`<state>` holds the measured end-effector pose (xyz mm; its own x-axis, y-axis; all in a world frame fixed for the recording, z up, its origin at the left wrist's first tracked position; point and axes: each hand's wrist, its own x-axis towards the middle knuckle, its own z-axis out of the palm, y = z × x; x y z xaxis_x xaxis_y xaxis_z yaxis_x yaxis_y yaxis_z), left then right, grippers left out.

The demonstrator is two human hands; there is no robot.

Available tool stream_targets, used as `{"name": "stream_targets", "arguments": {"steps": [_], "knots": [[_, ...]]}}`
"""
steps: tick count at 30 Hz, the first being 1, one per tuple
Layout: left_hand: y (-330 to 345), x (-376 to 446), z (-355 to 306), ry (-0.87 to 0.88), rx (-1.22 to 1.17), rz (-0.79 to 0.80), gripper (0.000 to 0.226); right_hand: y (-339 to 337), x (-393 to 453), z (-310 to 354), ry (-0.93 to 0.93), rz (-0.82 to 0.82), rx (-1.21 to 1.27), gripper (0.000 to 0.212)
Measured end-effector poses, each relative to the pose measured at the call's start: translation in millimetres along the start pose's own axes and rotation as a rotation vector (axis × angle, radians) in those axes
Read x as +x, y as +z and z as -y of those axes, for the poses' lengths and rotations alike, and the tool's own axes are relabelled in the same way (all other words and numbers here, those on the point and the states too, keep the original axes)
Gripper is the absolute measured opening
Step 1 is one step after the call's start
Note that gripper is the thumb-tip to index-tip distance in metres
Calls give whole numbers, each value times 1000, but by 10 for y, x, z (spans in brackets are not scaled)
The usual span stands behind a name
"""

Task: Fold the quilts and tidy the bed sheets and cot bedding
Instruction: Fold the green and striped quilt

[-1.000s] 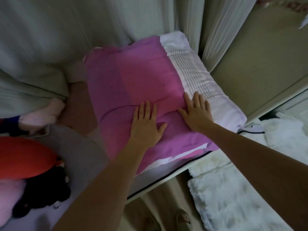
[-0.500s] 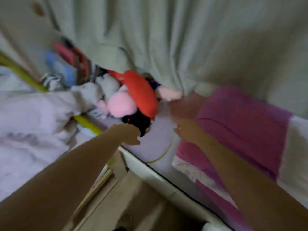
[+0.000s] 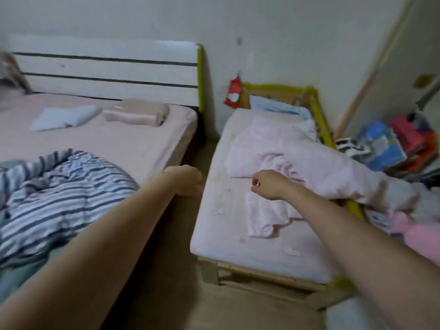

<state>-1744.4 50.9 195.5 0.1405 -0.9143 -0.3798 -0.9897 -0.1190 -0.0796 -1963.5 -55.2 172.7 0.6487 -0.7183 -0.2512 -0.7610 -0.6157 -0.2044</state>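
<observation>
Cot step now: right hand [image 3: 270, 184] loosely curled, empty, over the cot mattress [image 3: 238, 239], beside the rumpled pink quilt [image 3: 309, 163]. Left hand [image 3: 185, 181] between beds, grip unclear. Next: grab a quilt edge, spread, fold. Striped quilt [image 3: 59, 194] on the bed unfolded.
</observation>
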Motion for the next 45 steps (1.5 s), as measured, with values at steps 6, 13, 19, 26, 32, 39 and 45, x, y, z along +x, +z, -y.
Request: {"name": "stream_targets", "arguments": {"steps": [6,13,19,26,32,39,45], "knots": [[674,-910,2256,-331,-139,40,47,206,1147,2275,-247,69,-56,26],[1452,-1724,3872,-644,-358,133,49,580,1918,4238,-507,192,-139,27],[1968,-2021,4512,-822,-528,136,42,1024,2586,5278,-671,315,-187,28],[2210,-2411,5222,-1229,-723,32,59,1332,3473,6708,-918,428,-247,37],[2558,-2537,5568,-1386,-845,33,60,1663,3665,7664,-1106,448,-346,35],[3245,-2305,5915,-1356,-997,114,59,2647,3807,7863,-1214,532,-675,51],[3566,-1943,5933,-1331,-1053,98,52,3278,4292,7675,-1156,487,-785,114]]}}
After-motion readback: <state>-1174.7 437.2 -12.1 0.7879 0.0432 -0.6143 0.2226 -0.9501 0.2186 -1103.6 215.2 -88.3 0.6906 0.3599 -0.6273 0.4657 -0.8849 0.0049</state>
